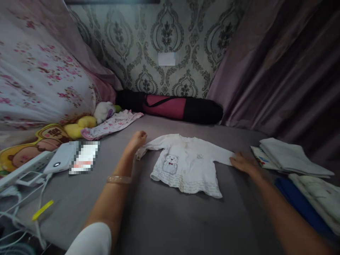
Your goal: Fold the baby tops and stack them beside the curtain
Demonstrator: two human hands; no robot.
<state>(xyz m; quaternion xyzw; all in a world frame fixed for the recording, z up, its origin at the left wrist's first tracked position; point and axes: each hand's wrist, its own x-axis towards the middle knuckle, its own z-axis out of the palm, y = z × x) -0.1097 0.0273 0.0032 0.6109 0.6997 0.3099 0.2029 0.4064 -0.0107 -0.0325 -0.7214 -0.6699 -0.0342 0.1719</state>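
Note:
A small white long-sleeved shirt [191, 164] with a bear picture lies spread on the grey surface, its neckline away from me. My right hand [241, 162] is closed on the cuff of the sleeve at the right, slightly blurred. My left hand [139, 137] is at the other sleeve's end, its fingers curled in; the cuff hangs beside my wrist, and whether the fingers pinch the cloth is hidden.
Folded clothes [294, 157] lie at the right. On the left are a power strip [26, 168], a white device [62, 157], cables, plush toys [79, 127] and patterned clothing [114, 124]. A black and red long bag [170, 107] lies along the wall.

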